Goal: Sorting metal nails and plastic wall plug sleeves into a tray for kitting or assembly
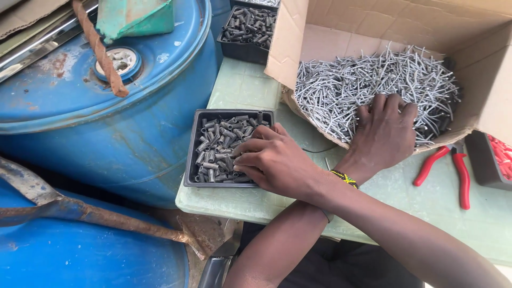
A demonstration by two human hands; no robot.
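My arms are crossed over a pale green table (242,85). My right hand (272,160) reaches left into a black tray (190,160) of short grey metal sleeves (213,149). Its fingers curl down among the sleeves, and any sleeve it holds is hidden. My left hand (384,133), with a beaded bracelet (344,178) at the wrist, passes under the right arm. It lies palm down, fingers apart, on a heap of thin grey wire pins (341,88) inside an open cardboard box (320,42).
Red-handled pliers (461,170) lie on the table right of the box, beside a dark tray of red parts (501,157). A second black tray of sleeves (248,26) stands at the back. Blue steel drums (106,122) and rusty bars (96,42) crowd the left.
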